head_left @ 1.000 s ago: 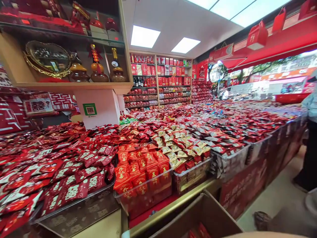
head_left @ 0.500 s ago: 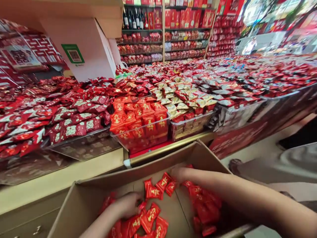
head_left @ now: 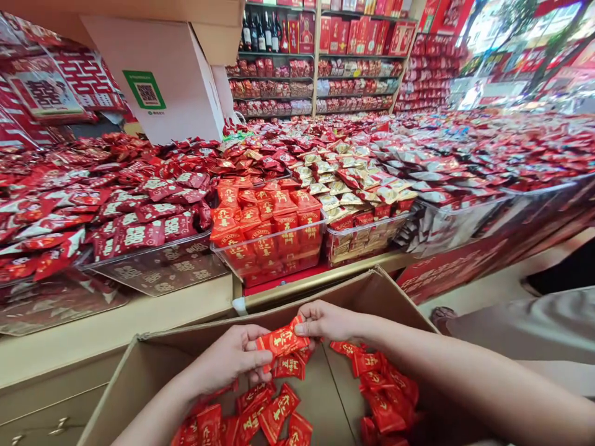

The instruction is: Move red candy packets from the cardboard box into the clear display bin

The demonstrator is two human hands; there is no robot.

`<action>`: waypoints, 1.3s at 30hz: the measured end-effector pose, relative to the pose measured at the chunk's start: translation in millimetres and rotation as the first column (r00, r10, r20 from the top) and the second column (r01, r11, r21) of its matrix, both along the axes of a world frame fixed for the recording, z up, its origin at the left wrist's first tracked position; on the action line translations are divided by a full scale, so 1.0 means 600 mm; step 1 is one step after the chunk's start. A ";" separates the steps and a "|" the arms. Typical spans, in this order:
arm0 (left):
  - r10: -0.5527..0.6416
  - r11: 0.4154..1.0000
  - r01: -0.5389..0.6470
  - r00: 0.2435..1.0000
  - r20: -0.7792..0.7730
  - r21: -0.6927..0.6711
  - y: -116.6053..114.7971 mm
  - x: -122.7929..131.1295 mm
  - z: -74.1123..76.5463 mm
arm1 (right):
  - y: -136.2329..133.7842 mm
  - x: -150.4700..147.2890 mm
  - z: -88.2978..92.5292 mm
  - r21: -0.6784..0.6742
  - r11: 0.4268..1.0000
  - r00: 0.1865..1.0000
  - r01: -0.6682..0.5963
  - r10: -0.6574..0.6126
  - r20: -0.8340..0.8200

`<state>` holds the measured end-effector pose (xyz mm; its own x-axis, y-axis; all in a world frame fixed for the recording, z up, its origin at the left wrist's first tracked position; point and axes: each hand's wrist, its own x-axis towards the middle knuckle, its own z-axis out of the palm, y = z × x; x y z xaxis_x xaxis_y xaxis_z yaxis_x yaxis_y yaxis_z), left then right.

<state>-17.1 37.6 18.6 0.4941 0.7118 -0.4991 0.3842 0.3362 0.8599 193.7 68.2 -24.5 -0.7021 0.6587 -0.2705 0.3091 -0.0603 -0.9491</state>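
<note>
A red wrapped candy (head_left: 282, 340) with gold lettering is stretched between my two hands above a cardboard box (head_left: 186, 353). My left hand (head_left: 237, 356) pinches its left end, thumb on top. At the other end, my right hand (head_left: 320, 322) grips the wrapper between thumb and fingers. Just below and partly hidden behind it lies another red candy (head_left: 290, 367). Inside the box, loose red candies (head_left: 279, 412) lie at the lower left, and a second pile (head_left: 385, 396) lies on the right, under my right forearm.
Behind the box, a clear bin (head_left: 269, 251) holds stacked red candies. Bins of maroon packets (head_left: 139, 232) and cream-gold packets (head_left: 353, 179) flank it. A white box with a green code sign (head_left: 144, 91) stands back left. At right is a person's light-coloured clothing (head_left: 525, 328).
My hands were apart, low in the box among the candies. Now they have risen and come together, both holding one candy. The view has shifted slightly.
</note>
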 end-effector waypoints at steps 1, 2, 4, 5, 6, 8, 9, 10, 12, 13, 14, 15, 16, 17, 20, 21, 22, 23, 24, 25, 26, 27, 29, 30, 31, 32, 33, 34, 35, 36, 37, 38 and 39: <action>0.031 0.999 -0.031 0.999 0.016 0.007 -0.002 -0.002 0.009 | -0.003 -0.001 0.008 -0.025 0.999 0.997 0.033 -0.035 -0.065; 0.054 0.998 -0.054 0.998 0.034 0.017 -0.004 -0.003 0.018 | -0.005 -0.001 0.017 -0.053 0.997 0.989 0.064 -0.071 -0.129; 0.094 0.995 -0.097 0.993 0.069 0.036 -0.009 -0.003 0.031 | -0.011 -0.002 0.037 -0.093 0.989 0.964 0.116 -0.135 -0.230; 0.113 0.992 -0.117 0.989 0.091 0.037 -0.011 -0.001 0.035 | -0.015 -0.002 0.047 -0.094 0.986 0.954 0.136 -0.156 -0.255; 0.140 0.989 -0.145 0.983 0.120 0.035 -0.013 0.002 0.037 | -0.019 -0.001 0.057 -0.070 0.986 0.951 0.153 -0.167 -0.260; 0.209 0.976 -0.217 0.962 0.177 0.030 -0.017 0.009 0.039 | -0.027 0.001 0.073 0.011 0.979 0.948 0.204 -0.195 -0.250; 0.246 0.966 -0.256 0.947 0.206 0.026 -0.019 0.013 0.038 | -0.030 0.003 0.079 0.049 0.971 0.946 0.232 -0.214 -0.242; 0.278 0.957 -0.290 0.931 0.238 0.019 -0.021 0.016 0.038 | -0.034 0.004 0.084 0.079 0.963 0.941 0.258 -0.232 -0.245; 0.346 0.935 -0.351 0.882 0.321 -0.044 -0.025 0.022 0.038 | -0.039 0.006 0.091 0.083 0.960 0.923 0.266 -0.229 -0.310; 0.384 0.923 -0.368 0.849 0.364 -0.114 -0.027 0.024 0.040 | -0.041 0.006 0.093 0.069 0.967 0.907 0.245 -0.204 -0.368; 0.430 0.903 -0.383 0.811 0.395 -0.196 -0.029 0.027 0.043 | -0.043 0.005 0.094 0.062 0.975 0.888 0.213 -0.167 -0.428; 0.477 0.877 -0.393 0.779 0.407 -0.277 -0.032 0.029 0.045 | -0.045 0.004 0.095 0.069 0.982 0.872 0.177 -0.124 -0.474; 0.515 0.851 -0.395 0.757 0.403 -0.345 -0.034 0.032 0.048 | -0.047 0.001 0.096 0.086 0.985 0.862 0.147 -0.085 -0.499; 0.534 0.833 -0.387 0.750 0.390 -0.395 -0.037 0.034 0.050 | -0.048 -0.003 0.097 0.098 0.986 0.858 0.135 -0.067 -0.509; 0.435 0.857 -0.262 0.829 0.351 -0.443 -0.041 0.041 0.047 | -0.049 -0.014 0.097 0.051 0.977 0.857 0.209 -0.158 -0.490; 0.382 0.878 -0.216 0.854 0.353 -0.428 -0.041 0.042 0.042 | -0.048 -0.017 0.096 0.011 0.969 0.852 0.246 -0.211 -0.479; 0.342 0.900 -0.193 0.868 0.360 -0.390 -0.042 0.043 0.037 | -0.046 -0.019 0.094 -0.029 0.961 0.848 0.275 -0.257 -0.462; 0.318 0.923 -0.196 0.873 0.371 -0.330 -0.042 0.043 0.031 | -0.044 -0.020 0.091 -0.061 0.955 0.852 0.291 -0.287 -0.438; 0.308 0.942 -0.220 0.866 0.393 -0.254 -0.042 0.044 0.026 | -0.042 -0.020 0.088 -0.084 0.952 0.859 0.294 -0.302 -0.414; 0.307 0.950 -0.254 0.855 0.418 -0.180 -0.043 0.044 0.022 | -0.040 -0.020 0.084 -0.103 0.953 0.868 0.286 -0.304 -0.393; 0.308 0.951 -0.281 0.843 0.441 -0.127 -0.044 0.045 0.020 | -0.038 -0.020 0.080 -0.114 0.953 0.878 0.280 -0.302 -0.372; 0.311 0.949 -0.297 0.835 0.454 -0.105 -0.045 0.046 0.019 | -0.036 -0.019 0.076 -0.118 0.953 0.884 0.280 -0.304 -0.355; 0.317 0.947 -0.299 0.829 0.460 -0.115 -0.048 0.049 0.022 | -0.035 -0.020 0.070 -0.131 0.948 0.884 0.289 -0.317 -0.344; 0.312 0.950 -0.287 0.840 0.443 -0.124 -0.048 0.051 0.023 | -0.035 -0.021 0.068 -0.146 0.944 0.878 0.295 -0.328 -0.348; 0.303 0.953 -0.275 0.857 0.417 -0.126 -0.049 0.051 0.024 | -0.035 -0.022 0.067 -0.165 0.939 0.871 0.301 -0.341 -0.353; 0.290 0.957 -0.264 0.871 0.396 -0.118 -0.049 0.052 0.024 | -0.035 -0.024 0.067 -0.187 0.934 0.864 0.305 -0.354 -0.359; 0.276 0.961 -0.255 0.879 0.389 -0.105 -0.049 0.051 0.022 | -0.036 -0.026 0.067 -0.210 0.928 0.856 0.308 -0.367 -0.364; 0.270 0.963 -0.251 0.876 0.399 -0.102 -0.049 0.050 0.019 | -0.037 -0.027 0.068 -0.230 0.922 0.850 0.311 -0.378 -0.366; 0.277 0.961 -0.254 0.859 0.430 -0.110 -0.048 0.049 0.016 | -0.038 -0.029 0.069 -0.245 0.917 0.846 0.315 -0.389 -0.366; 0.292 0.956 -0.261 0.828 0.479 -0.132 -0.048 0.047 0.012 | -0.039 -0.030 0.070 -0.251 0.913 0.841 0.323 -0.398 -0.367; 0.312 0.950 -0.267 0.787 0.532 -0.163 -0.047 0.045 0.009 | -0.040 -0.032 0.070 -0.248 0.910 0.836 0.333 -0.406 -0.368; 0.333 0.943 -0.270 0.745 0.579 -0.195 -0.047 0.044 0.008 | -0.040 -0.033 0.071 -0.237 0.908 0.832 0.346 -0.413 -0.370; 0.349 0.937 -0.268 0.706 0.616 -0.224 -0.046 0.043 0.007 | -0.041 -0.034 0.072 -0.219 0.909 0.830 0.355 -0.414 -0.373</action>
<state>8.5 9.8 22.8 0.4849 0.8432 -0.2320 -0.3821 0.4429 0.8110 173.6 43.6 18.6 -0.4656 0.8760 -0.1259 -0.1726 -0.2294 -0.9579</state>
